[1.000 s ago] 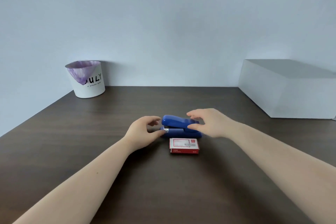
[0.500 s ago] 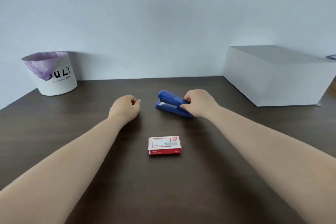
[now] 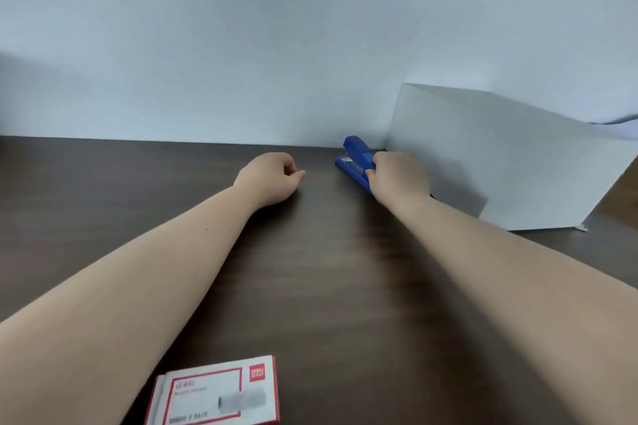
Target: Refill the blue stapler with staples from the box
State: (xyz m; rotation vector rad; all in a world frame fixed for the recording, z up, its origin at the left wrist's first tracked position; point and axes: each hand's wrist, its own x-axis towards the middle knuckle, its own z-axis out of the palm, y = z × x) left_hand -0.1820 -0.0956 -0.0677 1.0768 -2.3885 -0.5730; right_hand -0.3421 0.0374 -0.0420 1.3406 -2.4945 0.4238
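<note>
- Left hand, centre frame, rests on the dark counter, fingers curled together, holding nothing.
- Staple box lies at bottom centre.
- Right hand grips the blue stapler right of centre, beside a white box.

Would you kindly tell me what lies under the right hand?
The right hand grips the blue stapler's rear half, hiding it; only the front end shows, above the dark table.
</note>
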